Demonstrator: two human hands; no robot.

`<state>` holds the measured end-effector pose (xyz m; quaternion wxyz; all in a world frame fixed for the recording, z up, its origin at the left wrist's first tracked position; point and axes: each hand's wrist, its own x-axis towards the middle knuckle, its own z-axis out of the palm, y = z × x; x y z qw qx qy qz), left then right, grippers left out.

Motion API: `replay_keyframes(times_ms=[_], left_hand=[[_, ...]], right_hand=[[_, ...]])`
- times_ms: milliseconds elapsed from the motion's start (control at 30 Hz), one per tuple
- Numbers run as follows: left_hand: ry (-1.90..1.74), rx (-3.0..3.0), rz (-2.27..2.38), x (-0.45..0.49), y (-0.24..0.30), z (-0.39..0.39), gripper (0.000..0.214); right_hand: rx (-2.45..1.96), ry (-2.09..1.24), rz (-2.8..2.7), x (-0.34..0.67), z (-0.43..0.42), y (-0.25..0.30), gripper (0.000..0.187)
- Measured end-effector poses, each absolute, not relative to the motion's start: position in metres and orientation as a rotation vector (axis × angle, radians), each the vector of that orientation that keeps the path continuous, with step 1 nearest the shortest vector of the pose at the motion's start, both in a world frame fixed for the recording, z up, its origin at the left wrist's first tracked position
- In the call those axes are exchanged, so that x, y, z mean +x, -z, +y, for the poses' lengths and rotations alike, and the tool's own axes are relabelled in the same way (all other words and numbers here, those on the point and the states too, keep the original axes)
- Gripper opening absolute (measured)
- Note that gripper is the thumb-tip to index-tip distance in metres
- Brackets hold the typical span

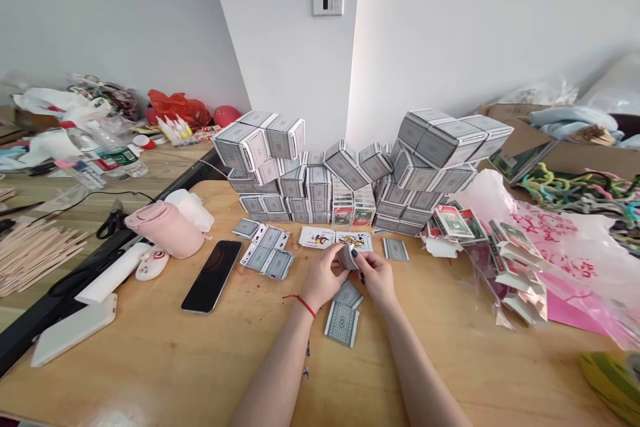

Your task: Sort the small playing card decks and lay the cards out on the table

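Note:
Both my hands meet over the wooden table [200, 360] and hold a small stack of grey-backed playing cards [347, 257] between them. My left hand [323, 280], with a red string at the wrist, grips its left side. My right hand [376, 277] grips the right side with a dark-nailed finger on top. Two face-down card piles [343, 322] lie just under my wrists. Two face-up cards [335, 239] lie beyond my fingers. More face-down cards [267, 252] are spread to the left.
A wall of stacked grey card boxes [345, 173] stands at the back. A black phone [212, 275], a pink pouch [166, 228] and white items lie left. Pink plastic bags with card packs [515, 260] lie right. Wooden sticks [35, 250] and bottles sit far left.

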<state>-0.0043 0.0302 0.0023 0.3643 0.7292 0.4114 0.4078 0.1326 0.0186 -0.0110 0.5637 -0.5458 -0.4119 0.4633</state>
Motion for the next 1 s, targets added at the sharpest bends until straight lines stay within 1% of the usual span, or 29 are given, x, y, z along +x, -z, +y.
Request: replay_keyframes(times_ms=[433, 567, 667, 733, 800, 1000], left_hand=[[-1.036, 2.118, 1.096, -0.006, 0.002, 0.033, 0.054], [-1.085, 2.124, 1.138, -0.006, -0.002, 0.033, 0.054], [-1.118, 2.092, 1.197, -0.007, -0.002, 0.033, 0.054], [-1.120, 2.075, 1.226, -0.008, -0.002, 0.033, 0.054], [-1.116, 2.070, 1.240, -0.008, -0.001, 0.033, 0.054], [-1.111, 2.083, 1.257, -0.008, 0.000, 0.033, 0.052]], right_hand=[[-1.466, -0.676, -1.133, 0.133, 0.019, 0.019, 0.036], [-1.419, -0.794, -1.064, 0.133, 0.019, 0.021, 0.039], [-1.340, -0.896, -1.053, 0.130, 0.020, 0.023, 0.035], [-1.301, -0.950, -1.049, 0.128, 0.020, 0.026, 0.040], [-1.279, -0.993, -1.035, 0.127, 0.020, 0.029, 0.043], [-1.207, -1.059, -0.997, 0.126, 0.020, 0.029, 0.041]])
